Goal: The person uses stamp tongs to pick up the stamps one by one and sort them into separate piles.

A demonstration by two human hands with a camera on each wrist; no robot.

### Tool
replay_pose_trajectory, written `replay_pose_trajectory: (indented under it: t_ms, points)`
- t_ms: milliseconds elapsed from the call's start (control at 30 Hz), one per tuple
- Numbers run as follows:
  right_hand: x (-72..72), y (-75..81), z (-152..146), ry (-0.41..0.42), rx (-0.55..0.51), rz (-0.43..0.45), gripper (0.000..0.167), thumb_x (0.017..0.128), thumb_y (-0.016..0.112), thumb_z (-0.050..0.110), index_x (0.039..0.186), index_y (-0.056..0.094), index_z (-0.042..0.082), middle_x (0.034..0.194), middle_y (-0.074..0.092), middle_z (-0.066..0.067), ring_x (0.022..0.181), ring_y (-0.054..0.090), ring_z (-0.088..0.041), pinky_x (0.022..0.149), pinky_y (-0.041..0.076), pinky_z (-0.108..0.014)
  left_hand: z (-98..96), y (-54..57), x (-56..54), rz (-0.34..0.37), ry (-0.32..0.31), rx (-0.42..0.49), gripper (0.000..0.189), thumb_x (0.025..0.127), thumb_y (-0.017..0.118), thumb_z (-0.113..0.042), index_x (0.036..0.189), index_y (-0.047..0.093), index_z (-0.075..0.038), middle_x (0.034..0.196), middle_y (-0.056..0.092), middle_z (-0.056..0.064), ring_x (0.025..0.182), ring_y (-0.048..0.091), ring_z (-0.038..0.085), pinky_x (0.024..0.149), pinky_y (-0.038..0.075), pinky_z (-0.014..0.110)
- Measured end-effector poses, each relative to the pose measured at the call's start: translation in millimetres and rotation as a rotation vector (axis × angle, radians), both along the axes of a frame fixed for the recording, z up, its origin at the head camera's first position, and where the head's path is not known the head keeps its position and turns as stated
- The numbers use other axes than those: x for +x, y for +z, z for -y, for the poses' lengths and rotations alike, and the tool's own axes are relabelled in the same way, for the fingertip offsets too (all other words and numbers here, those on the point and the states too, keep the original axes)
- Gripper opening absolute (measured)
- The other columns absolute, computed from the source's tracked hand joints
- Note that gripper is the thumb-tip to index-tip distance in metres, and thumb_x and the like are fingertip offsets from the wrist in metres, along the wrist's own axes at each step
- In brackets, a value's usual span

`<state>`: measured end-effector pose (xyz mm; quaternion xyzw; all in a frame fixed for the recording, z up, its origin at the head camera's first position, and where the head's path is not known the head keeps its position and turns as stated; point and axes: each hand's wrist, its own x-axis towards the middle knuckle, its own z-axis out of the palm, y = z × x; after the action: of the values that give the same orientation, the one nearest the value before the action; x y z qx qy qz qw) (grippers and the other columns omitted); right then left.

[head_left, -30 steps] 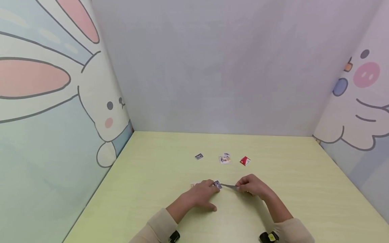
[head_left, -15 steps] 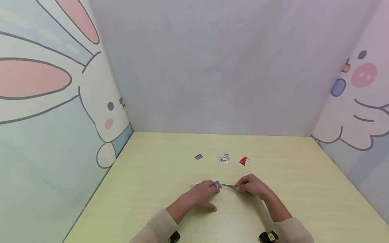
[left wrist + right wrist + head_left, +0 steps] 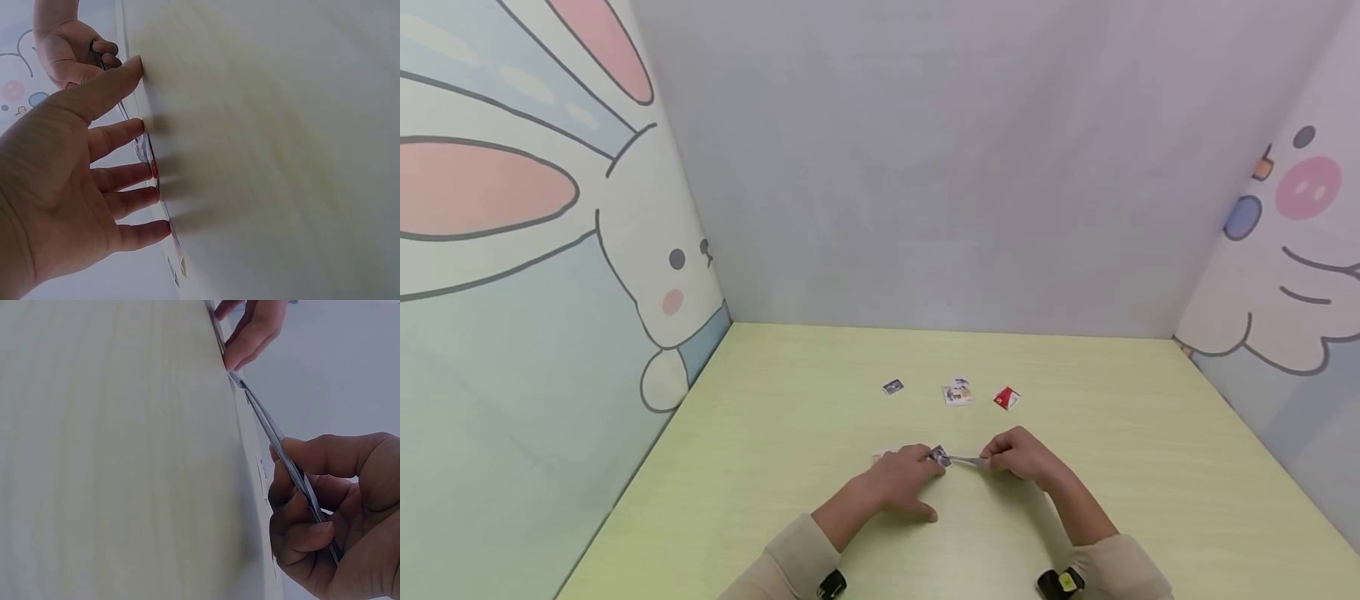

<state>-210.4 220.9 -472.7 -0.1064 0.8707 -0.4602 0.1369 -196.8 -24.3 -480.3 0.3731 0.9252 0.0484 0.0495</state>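
My right hand (image 3: 1018,454) pinches metal tweezers (image 3: 278,440) between thumb and fingers. Their tips point left and meet the edge of a small dark-printed paper piece, like a stamp (image 3: 941,457). Fingertips of my left hand (image 3: 898,482) press on the table beside and on that stamp, its fingers spread and nearly straight. In the left wrist view, the left hand's (image 3: 75,169) fingertips touch down in a row, with bits of printed paper under or behind them. Another pale paper piece (image 3: 883,455) lies partly hidden behind the left hand.
Farther back on the pale yellow table (image 3: 790,417) lie a small dark stamp (image 3: 892,387), a light printed one (image 3: 957,393) with another piece behind it, and a red-and-white one (image 3: 1007,398). Cartoon-printed side panels (image 3: 647,250) and a grey back panel (image 3: 925,167) enclose the table.
The tweezers have tilted slightly and their tips now reach a little farther over the stamp's edge. Both hands stay nearly in place; the head view shifts slightly.
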Motion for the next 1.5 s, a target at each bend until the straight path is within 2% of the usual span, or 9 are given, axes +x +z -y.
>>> replay_pose_trajectory:
  t_ms: [167,267,400,533,733,1000,1233,1500]
  points:
    - [1.8,-1.7,-4,-0.011,-0.026,0.003,0.009,0.082,0.062,0.0,0.088,0.068,-0.003,0.068,0.053,-0.002,0.06,0.042,-0.016,0.052,0.034,-0.028,1.5,1.5,1.9,0.027,0.026,0.015,0.061,0.073,0.073,-0.05,0.125,0.058,-0.022,0.133,0.044,0.007,0.121,0.042,0.021,0.089,0.043,0.038]
    - [1.6,-3.3,-8,-0.01,-0.042,0.0,0.009,0.082,0.061,-0.001,0.088,0.068,-0.004,0.066,0.052,-0.002,0.057,0.04,-0.015,0.05,0.033,-0.027,2.7,3.2,2.8,0.039,0.042,0.027,0.058,0.073,0.074,-0.047,0.123,0.06,-0.02,0.131,0.044,0.009,0.117,0.043,0.02,0.088,0.043,0.035]
    - [-0.1,-5.1,-10,-0.005,-0.056,0.005,0.011,0.083,0.059,-0.001,0.089,0.068,-0.003,0.064,0.051,-0.002,0.054,0.038,-0.013,0.048,0.031,-0.025,4.0,5.8,2.8,0.044,0.042,0.038,0.053,0.074,0.075,-0.045,0.118,0.061,-0.018,0.118,0.048,0.004,0.103,0.046,0.014,0.08,0.044,0.027]
    - [0.1,-4.6,-10,-0.004,-0.066,0.006,0.012,0.083,0.058,-0.001,0.089,0.068,-0.002,0.065,0.052,-0.003,0.054,0.038,-0.014,0.048,0.032,-0.025,4.9,7.1,2.1,0.023,0.015,0.042,0.051,0.074,0.074,-0.043,0.116,0.062,-0.016,0.101,0.049,-0.002,0.087,0.044,0.009,0.072,0.041,0.022]
    - [3.0,-4.5,-12,-0.008,-0.084,0.006,0.011,0.082,0.059,-0.001,0.09,0.067,-0.003,0.065,0.052,-0.004,0.054,0.039,-0.014,0.048,0.032,-0.025,6.7,7.8,3.2,-0.043,-0.031,0.056,0.045,0.075,0.074,-0.042,0.109,0.063,-0.015,0.088,0.045,-0.006,0.079,0.042,0.007,0.069,0.038,0.021]
    - [5.5,-3.5,-13,-0.024,-0.117,0.011,0.012,0.082,0.058,-0.001,0.09,0.067,-0.005,0.064,0.051,-0.005,0.051,0.036,-0.014,0.045,0.03,-0.024,12.1,11.5,7.8,-0.071,-0.01,0.079,0.046,0.074,0.075,-0.043,0.111,0.065,-0.016,0.097,0.053,-0.004,0.084,0.046,0.006,0.073,0.041,0.021]
    - [10.4,-4.6,-12,-0.052,-0.132,0.027,0.013,0.083,0.059,-0.001,0.092,0.067,-0.004,0.065,0.051,-0.004,0.051,0.035,-0.014,0.045,0.029,-0.025,20.7,14.1,12.7,-0.036,0.008,0.068,0.044,0.075,0.075,-0.042,0.109,0.065,-0.016,0.103,0.056,-0.002,0.089,0.05,0.009,0.077,0.044,0.024]
    - [12.7,-3.5,-10,-0.069,-0.146,0.034,0.014,0.084,0.058,-0.001,0.093,0.067,-0.004,0.064,0.05,-0.003,0.05,0.034,-0.014,0.046,0.029,-0.025,29.5,13.7,15.3,0.02,0.055,0.038,0.046,0.075,0.075,-0.044,0.112,0.065,-0.019,0.101,0.054,-0.003,0.083,0.048,0.01,0.074,0.045,0.026]
